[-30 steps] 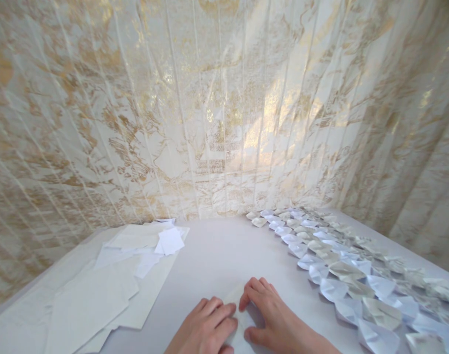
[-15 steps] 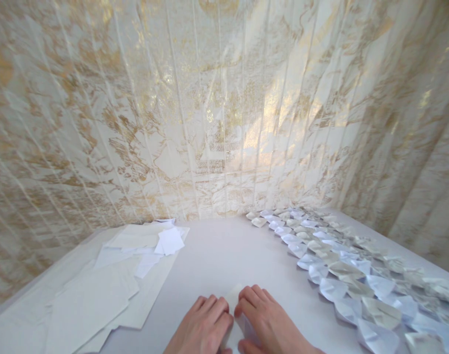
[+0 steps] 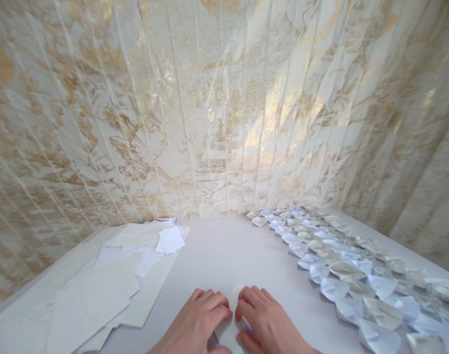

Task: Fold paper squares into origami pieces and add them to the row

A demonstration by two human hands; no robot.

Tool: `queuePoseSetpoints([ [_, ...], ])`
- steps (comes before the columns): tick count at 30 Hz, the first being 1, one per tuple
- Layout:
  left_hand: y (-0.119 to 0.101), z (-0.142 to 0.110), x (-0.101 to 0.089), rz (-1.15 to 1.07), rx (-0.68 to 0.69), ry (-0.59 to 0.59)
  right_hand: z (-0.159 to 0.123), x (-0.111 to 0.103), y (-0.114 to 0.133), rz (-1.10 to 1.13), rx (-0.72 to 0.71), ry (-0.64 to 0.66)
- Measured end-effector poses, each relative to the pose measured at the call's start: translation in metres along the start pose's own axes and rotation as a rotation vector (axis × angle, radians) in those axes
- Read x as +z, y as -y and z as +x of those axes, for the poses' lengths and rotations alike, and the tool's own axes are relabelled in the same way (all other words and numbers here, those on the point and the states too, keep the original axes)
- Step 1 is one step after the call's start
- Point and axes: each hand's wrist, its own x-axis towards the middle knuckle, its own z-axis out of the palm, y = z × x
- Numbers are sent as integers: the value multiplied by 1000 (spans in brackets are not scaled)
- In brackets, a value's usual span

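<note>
A small white piece of paper (image 3: pixel 230 335) lies on the table at the bottom middle, its far tip showing between my hands. My left hand (image 3: pixel 200 319) is curled over its left side, fingertips on the paper and thumb near the bottom edge of the view. Over the right side bends my right hand (image 3: pixel 266 319), its fingers and thumb closing on the paper. A dark gap shows under the paper's left edge, by the left thumb. The near end of the paper is cut off by the frame.
Loose white sheets (image 3: pixel 92 295) overlap on the table's left, with small paper squares (image 3: pixel 172 240) on top at the back. Rows of folded paper pieces (image 3: pixel 333 289), white and greyish, cover the right side. A patterned curtain (image 3: pixel 217 123) hangs behind the table (image 3: pixel 224 250).
My left hand has shifted slightly left and opened its grip a little, showing more of the paper between the hands. My right hand stays almost in place.
</note>
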Motion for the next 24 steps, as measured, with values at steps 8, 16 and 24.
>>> queuePoseSetpoints([
  [8,0,5,4,47,-45,33,0,1,-3,29,-9,-2],
  [16,-6,4,-2,-5,-49,34,0,2,-2,-30,-34,-33],
  [24,-5,3,-21,-141,-105,93,0,10,-6,-131,-103,-94],
])
